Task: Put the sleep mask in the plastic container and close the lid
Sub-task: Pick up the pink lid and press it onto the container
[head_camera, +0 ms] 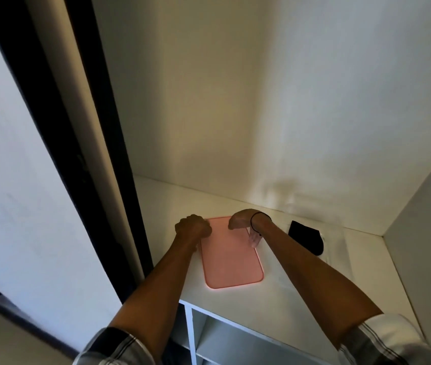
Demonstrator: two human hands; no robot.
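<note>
A plastic container with a flat pink lid (231,259) stands on the white shelf top (172,206), with the lid lying on it. My left hand (193,226) is curled in a fist on the lid's far left corner. My right hand (243,222) hooks over the far right edge, and its fingertips show below through the clear wall. The black sleep mask (306,239) lies outside the container, on the shelf to the right of my right forearm.
A clear plastic sheet or bag (340,248) lies under and beside the mask. White walls close the shelf at the back and on the right (425,206). A dark door frame (98,154) runs down the left. Open cubbies (222,343) sit below the front edge.
</note>
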